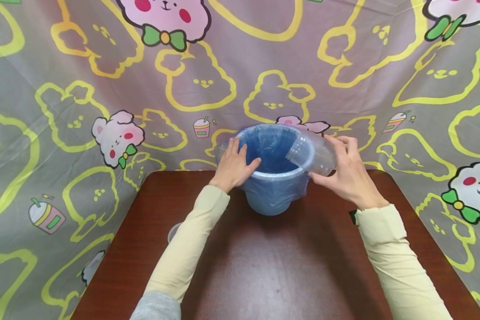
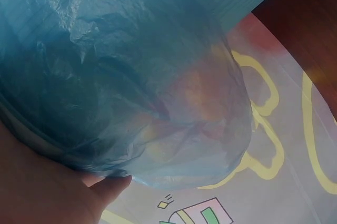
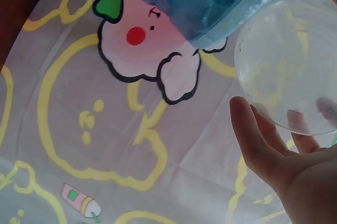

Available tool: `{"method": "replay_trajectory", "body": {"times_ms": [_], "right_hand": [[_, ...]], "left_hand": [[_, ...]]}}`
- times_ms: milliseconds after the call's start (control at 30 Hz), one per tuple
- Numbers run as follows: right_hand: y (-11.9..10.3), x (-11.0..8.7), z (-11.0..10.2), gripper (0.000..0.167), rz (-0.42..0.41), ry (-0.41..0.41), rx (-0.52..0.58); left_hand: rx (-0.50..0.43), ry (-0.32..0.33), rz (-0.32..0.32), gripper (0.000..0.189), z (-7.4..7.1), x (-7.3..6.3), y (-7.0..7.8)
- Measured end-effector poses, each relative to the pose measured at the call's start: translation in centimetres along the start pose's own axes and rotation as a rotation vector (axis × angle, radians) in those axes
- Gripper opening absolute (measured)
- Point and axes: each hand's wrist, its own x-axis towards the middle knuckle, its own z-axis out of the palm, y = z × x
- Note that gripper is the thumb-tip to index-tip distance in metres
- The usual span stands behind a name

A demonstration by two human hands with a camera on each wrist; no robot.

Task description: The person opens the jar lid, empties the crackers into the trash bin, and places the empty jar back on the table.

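A blue trash bin [image 1: 268, 202] stands upright toward the back of the table, lined with a thin translucent blue bag [image 2: 121, 92] folded over its rim. My left hand [image 1: 234, 165] rests on the bin's left rim, fingers spread and fairly straight over the bag. My right hand [image 1: 350, 173] grips a clear plastic jar [image 1: 318, 153] around its base end. The jar is tilted, its ridged mouth over the right rim and pointing into the bin. In the right wrist view the jar's round base [image 3: 289, 71] shows between fingers and thumb.
On the brown table [image 1: 264, 271], a round whitish rim [image 1: 174, 233] peeks out beside the left sleeve, which hides most of it. A small dark object [image 1: 354, 217] lies next to the right cuff. A patterned cloth [image 1: 264, 58] hangs behind and along both sides.
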Motion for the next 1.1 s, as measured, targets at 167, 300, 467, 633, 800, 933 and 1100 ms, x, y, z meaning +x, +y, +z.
{"method": "replay_trajectory", "body": {"times_ms": [167,300,467,633,800,933,1100], "right_hand": [[0.7,-0.7,-0.2,0.093,0.061,0.005,0.014],[1.1,-1.0,-0.3,0.095,0.088,0.002,0.021],[1.5,-1.3,-0.3,0.099,0.108,0.000,0.025],[1.8,-1.5,-0.3,0.102,0.127,-0.015,0.017],[1.8,-1.7,-0.3,0.103,0.151,-0.038,0.020],[2.0,-1.9,-0.3,0.103,0.165,-0.047,0.028],[2.2,-2.1,-0.3,0.104,0.185,-0.057,0.041]], "left_hand": [[-0.003,-0.002,0.000,0.081,0.0,0.1,0.0],[-0.004,-0.003,-0.002,0.080,-0.1,0.1,0.0],[0.002,-0.008,-0.002,0.080,-0.1,0.1,0.0],[0.003,-0.008,-0.001,0.080,-0.1,0.2,0.1],[0.002,-0.008,-0.002,0.080,-0.1,0.2,0.1],[0.004,-0.008,-0.002,0.080,-0.1,0.1,0.1],[0.007,-0.005,-0.001,0.080,-0.1,0.1,0.2]]}}
